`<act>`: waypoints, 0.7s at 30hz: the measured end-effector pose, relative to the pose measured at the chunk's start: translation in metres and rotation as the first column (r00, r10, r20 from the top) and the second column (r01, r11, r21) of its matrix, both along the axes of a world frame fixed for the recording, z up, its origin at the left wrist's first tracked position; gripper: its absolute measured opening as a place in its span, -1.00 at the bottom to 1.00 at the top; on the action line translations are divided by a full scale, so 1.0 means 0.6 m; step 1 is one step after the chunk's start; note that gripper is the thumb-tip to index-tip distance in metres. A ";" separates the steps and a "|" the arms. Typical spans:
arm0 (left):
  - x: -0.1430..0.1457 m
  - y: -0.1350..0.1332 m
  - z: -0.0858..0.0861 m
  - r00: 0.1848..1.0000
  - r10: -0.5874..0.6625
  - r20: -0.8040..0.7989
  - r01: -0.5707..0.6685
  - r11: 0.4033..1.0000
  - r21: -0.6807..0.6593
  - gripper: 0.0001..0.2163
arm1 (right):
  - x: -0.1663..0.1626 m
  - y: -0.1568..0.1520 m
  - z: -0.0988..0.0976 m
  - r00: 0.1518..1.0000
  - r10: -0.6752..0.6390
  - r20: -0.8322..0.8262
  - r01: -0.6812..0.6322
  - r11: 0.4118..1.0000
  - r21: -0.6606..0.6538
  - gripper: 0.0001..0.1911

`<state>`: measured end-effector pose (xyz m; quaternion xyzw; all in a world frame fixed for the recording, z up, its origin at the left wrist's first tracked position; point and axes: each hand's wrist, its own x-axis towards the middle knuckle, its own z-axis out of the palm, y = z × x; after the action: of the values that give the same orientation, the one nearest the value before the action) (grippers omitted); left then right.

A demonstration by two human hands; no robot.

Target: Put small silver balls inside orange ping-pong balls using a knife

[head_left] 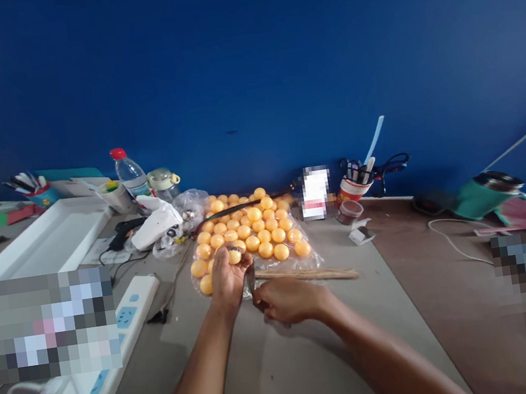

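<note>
My left hand [228, 279] is closed around an orange table tennis ball [235, 256] that has dark marks on its upper side. Just right of it, my right hand [284, 299] grips a dark, narrow, blade-like tool [250, 281], whose exact kind I cannot make out. The tool's upper end is close to the left hand's fingers. Behind both hands lies a clear plastic bag [314, 256] with many orange balls [265, 250] spread in it. A bundle of thin wooden sticks [313, 273] lies in front of the bag, beyond my right hand.
A white power strip [134, 309], a white tray [48, 237] and a black glue gun [124, 233] are on the left. A bottle with a red cap [130, 173] stands behind them. On the right are a cup of pens [354, 189], a lit phone [315, 193] and a green flask [483, 195].
</note>
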<state>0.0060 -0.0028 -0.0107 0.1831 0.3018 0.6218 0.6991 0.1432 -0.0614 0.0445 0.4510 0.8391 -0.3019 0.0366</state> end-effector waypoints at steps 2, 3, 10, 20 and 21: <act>0.001 -0.001 0.002 1.000 0.007 -0.021 -0.007 1.000 0.001 -0.71 | -0.007 -0.003 -0.005 1.000 0.002 0.021 -0.003 0.999 0.050 -0.88; 0.002 -0.002 0.002 1.000 0.009 -0.028 -0.009 1.000 0.001 -0.71 | -0.009 -0.004 -0.006 1.000 0.006 0.026 -0.008 0.997 0.081 -0.86; 0.005 0.000 -0.003 1.000 -0.006 0.010 0.007 0.996 -0.086 -0.71 | -0.022 -0.013 0.002 0.993 0.064 0.101 -0.079 0.985 0.155 -0.81; 0.007 0.001 0.014 0.996 -0.030 0.078 0.045 0.980 -0.196 -0.76 | -0.034 -0.016 -0.005 0.989 0.063 0.131 -0.085 0.981 0.172 -0.72; 0.007 0.001 0.016 0.996 -0.035 0.084 0.052 0.977 -0.208 -0.76 | -0.033 -0.014 -0.004 0.990 0.066 0.128 -0.087 0.982 0.165 -0.72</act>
<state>0.0102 -0.0023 -0.0010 0.0897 0.3336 0.5779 0.7394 0.1232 -0.0698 0.0418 0.4376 0.8747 -0.1993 0.0606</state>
